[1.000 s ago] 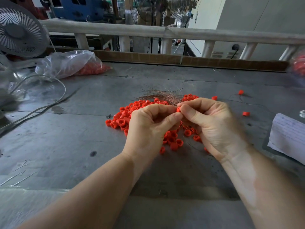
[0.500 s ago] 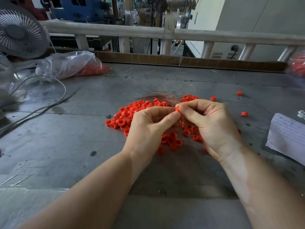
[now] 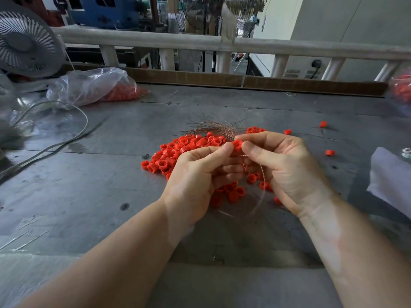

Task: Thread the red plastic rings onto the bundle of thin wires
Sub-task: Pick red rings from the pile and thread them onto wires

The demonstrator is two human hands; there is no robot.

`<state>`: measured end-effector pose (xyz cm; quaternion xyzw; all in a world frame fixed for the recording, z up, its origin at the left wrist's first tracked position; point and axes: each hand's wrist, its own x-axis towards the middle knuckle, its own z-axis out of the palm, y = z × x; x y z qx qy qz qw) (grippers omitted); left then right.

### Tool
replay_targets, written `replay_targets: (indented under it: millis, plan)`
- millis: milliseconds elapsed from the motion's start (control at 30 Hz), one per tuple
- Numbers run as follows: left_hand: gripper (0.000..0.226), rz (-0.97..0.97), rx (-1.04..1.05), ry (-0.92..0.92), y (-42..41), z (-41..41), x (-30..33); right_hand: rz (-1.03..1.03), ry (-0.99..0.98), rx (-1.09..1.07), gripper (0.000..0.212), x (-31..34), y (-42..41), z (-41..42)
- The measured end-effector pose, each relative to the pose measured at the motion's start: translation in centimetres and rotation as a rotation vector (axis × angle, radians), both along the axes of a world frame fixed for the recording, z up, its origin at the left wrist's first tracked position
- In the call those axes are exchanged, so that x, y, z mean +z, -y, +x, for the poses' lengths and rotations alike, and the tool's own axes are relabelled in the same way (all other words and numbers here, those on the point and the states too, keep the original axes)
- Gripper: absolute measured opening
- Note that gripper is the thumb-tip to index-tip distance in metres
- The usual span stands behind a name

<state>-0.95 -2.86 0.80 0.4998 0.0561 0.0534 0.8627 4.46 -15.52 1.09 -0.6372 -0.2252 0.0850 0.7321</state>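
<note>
A heap of red plastic rings (image 3: 178, 152) lies on the grey metal table (image 3: 89, 185). A bundle of thin copper wires (image 3: 213, 128) fans out leftward just behind the heap. My left hand (image 3: 200, 174) and my right hand (image 3: 282, 165) meet above the heap, both pinching one red ring (image 3: 237, 145) between thumbs and forefingers. A thin wire (image 3: 261, 187) runs from the pinch and loops down below my right hand. How far the wire passes through the ring is hidden by my fingers.
A clear bag of red rings (image 3: 95, 87) lies back left by a fan (image 3: 24, 43) and a cable (image 3: 55, 143). Loose rings (image 3: 323, 124) sit to the right, white paper (image 3: 391, 174) at the right edge. A railing (image 3: 222, 44) borders the far side.
The ring between my fingertips shows more fully now, and a single wire has come out in a loop below my right hand. Both hands stay together over the heap.
</note>
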Motion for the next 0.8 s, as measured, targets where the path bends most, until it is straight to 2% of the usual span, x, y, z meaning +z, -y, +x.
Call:
replay_targets:
  millis: [133,267,400,800]
  plan:
    - [0.024,0.028,-0.023,0.018,0.07,-0.10,0.07,0.055,-0.067,0.038,0.015,0.08,-0.03,-0.02]
    - [0.017,0.031,-0.056,0.063,0.06,-0.29,0.27,0.177,-0.188,0.120,0.015,0.33,-0.20,-0.32]
    - [0.012,0.047,-0.047,0.085,0.08,-0.39,0.26,0.206,-0.232,0.154,0.017,0.44,-0.35,-0.57]
    - [0.019,0.077,-0.041,0.124,0.21,-0.58,0.52,0.231,-0.205,0.275,0.026,0.17,-0.48,-0.52]
